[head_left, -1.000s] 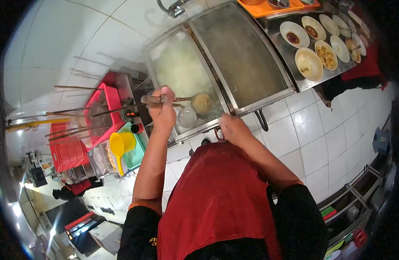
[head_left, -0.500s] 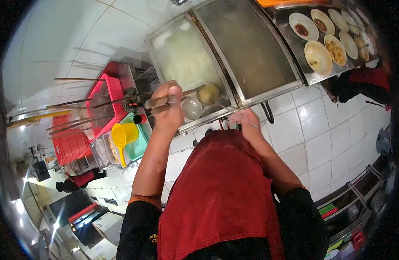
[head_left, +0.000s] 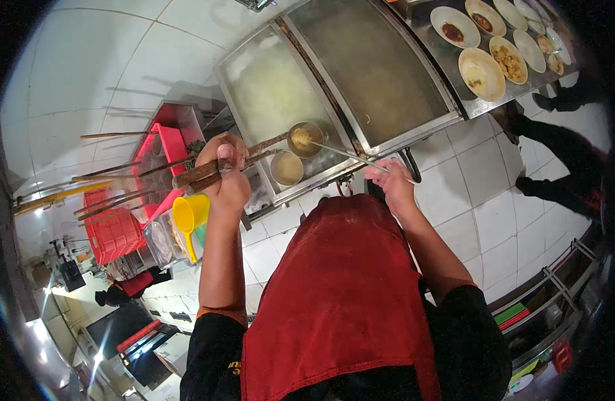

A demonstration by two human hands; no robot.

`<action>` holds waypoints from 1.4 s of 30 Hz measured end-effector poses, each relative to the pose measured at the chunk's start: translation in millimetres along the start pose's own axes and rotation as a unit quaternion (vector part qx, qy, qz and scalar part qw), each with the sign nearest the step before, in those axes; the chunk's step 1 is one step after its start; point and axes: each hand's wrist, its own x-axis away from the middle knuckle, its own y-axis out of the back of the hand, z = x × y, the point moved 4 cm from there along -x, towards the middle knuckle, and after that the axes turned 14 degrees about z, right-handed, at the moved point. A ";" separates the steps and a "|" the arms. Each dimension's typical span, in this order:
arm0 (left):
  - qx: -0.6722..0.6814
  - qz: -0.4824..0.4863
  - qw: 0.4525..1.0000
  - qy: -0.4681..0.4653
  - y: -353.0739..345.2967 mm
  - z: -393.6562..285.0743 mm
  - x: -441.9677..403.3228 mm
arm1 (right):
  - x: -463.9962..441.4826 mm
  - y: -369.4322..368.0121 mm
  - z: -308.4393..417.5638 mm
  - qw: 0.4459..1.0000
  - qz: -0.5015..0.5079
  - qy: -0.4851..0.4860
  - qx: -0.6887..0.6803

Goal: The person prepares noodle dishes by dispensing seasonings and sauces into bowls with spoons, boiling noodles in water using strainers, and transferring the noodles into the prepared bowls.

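My left hand is wrapped round two wooden handles side by side. One handle leads to a deep metal dipper with a clump of yellowish noodles in it. The other seems to lead to a second metal dipper, which has cloudy liquid in it. Both dippers are at the near edge of a steaming metal vat. My right hand grips a long thin metal utensil, slanting left to the noodles. Its tip is hidden among them.
To the right of the steaming vat lies a second vat of murky liquid. Bowls of food stand on a metal counter at upper right. On the left are a pink bin, a yellow scoop and a red crate. Another person's legs show at right.
My left hand has moved left and slightly down, and the handles with it. The second dipper now looks filled with cloudy liquid. The noodles and more of the metal utensil are now plainly visible.
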 end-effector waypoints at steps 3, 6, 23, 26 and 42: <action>-0.011 0.004 1.000 0.000 1.1 6.3 0.2 | -1.7 -30.4 17.4 0.973 0.084 0.080 0.201; -0.047 0.017 0.999 0.010 -0.4 22.4 7.3 | -3.5 -78.5 47.3 0.829 0.092 0.148 0.532; -0.127 -0.064 0.988 -0.062 7.4 2.9 3.3 | 24.4 -153.3 75.9 0.704 0.277 0.165 0.633; -0.030 -0.056 0.997 -0.032 16.2 16.1 4.0 | 58.5 -175.1 111.9 0.823 0.196 0.074 0.529; -0.032 -0.066 0.997 0.018 60.7 36.6 39.6 | 7.2 -156.3 -65.5 0.836 0.195 0.104 0.503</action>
